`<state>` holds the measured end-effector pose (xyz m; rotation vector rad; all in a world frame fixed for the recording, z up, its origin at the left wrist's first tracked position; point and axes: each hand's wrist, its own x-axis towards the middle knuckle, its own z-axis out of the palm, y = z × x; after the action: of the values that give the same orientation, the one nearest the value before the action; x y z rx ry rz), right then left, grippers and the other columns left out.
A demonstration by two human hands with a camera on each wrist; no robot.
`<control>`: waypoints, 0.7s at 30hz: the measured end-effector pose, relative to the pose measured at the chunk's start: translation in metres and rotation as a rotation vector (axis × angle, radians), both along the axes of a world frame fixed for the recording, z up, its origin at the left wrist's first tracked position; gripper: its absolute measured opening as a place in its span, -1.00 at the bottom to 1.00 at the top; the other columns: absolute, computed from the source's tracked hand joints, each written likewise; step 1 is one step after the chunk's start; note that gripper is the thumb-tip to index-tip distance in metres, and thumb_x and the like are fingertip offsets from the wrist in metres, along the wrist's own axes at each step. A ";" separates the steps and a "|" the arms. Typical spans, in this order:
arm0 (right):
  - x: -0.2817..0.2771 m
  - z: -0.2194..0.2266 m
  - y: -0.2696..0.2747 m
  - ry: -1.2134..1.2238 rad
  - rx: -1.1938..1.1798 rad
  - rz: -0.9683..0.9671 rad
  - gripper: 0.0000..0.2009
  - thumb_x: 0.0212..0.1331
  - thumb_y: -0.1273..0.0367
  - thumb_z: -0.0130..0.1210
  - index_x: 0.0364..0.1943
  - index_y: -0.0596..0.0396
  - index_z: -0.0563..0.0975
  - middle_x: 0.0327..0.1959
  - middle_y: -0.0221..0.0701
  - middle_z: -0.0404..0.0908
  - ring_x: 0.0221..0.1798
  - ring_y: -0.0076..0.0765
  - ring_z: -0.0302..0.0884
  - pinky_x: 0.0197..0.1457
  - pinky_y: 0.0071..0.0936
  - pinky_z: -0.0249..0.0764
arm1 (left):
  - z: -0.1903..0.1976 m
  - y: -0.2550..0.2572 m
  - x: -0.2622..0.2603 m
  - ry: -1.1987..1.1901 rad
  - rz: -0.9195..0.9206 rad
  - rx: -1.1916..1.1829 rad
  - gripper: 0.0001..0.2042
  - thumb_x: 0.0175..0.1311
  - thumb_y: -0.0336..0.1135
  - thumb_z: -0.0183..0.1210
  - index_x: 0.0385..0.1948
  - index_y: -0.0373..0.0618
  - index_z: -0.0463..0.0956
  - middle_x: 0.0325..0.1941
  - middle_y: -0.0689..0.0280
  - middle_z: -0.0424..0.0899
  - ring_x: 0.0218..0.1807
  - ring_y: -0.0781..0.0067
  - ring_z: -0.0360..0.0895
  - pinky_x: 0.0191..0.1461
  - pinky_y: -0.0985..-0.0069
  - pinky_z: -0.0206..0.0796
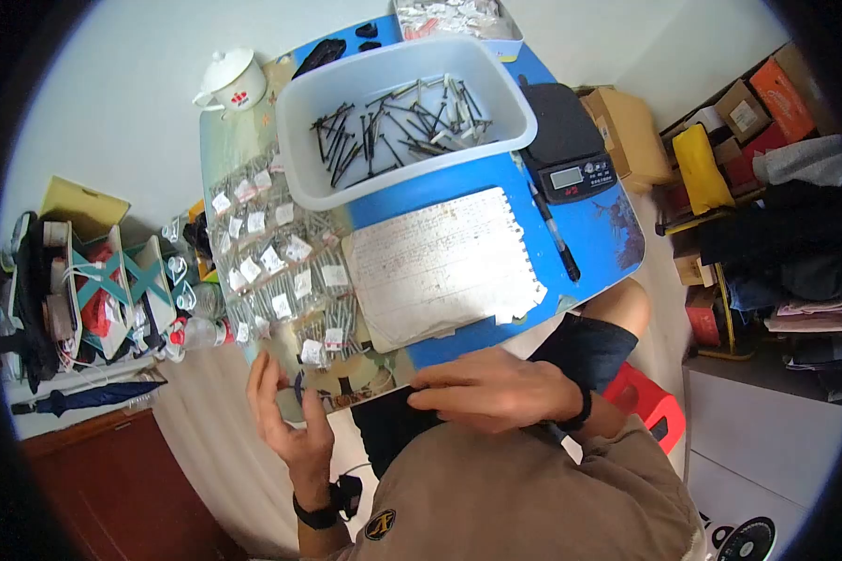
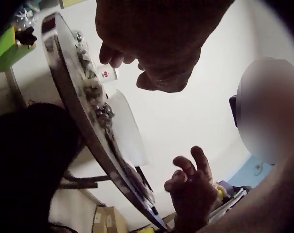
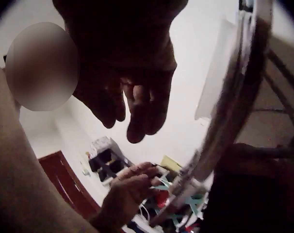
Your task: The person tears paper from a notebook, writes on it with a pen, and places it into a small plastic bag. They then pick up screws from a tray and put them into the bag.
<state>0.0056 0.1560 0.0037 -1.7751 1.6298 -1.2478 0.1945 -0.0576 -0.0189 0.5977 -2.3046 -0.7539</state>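
My left hand (image 1: 295,425) is raised by the table's near left edge, its fingers loosely bent with nothing in them. Close by lie small clear bags of screws (image 1: 281,252) with white paper labels, set out in rows. My right hand (image 1: 496,388) hovers in front of my chest, fingers loosely extended and holding nothing, just below an open spiral-torn notebook (image 1: 440,262) with handwriting. Both wrist views show the hands apart, the left hand (image 2: 156,43) and the right hand (image 3: 118,73) dark against the wall. Beyond the notebook stands a translucent plastic tub (image 1: 309,192) with long dark screws (image 1: 370,136) inside.
Right of the tub sits a black digital scale (image 1: 571,178), with a black pen (image 1: 557,234) below it. A white lidded mug (image 1: 234,79) stands at the far left corner. At the back is a box of white-labelled bags (image 1: 454,19). A red stool (image 1: 644,402) shows at lower right.
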 end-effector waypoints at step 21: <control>-0.051 0.109 0.028 -0.410 -0.710 0.364 -0.75 0.37 0.46 0.01 -0.11 0.35 0.68 -0.37 -0.20 0.68 -0.61 -0.50 0.54 -0.62 -0.63 0.37 | 0.001 0.127 -0.239 0.189 -0.727 0.767 -0.73 0.28 -0.65 0.09 -0.01 -0.19 0.54 -0.10 0.29 0.68 -0.25 0.63 0.59 -0.13 0.61 0.47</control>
<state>-0.0456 0.1841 0.1123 -1.8868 0.6268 -1.9796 -0.0442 0.0698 -0.0176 -0.0515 -1.9833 -1.9787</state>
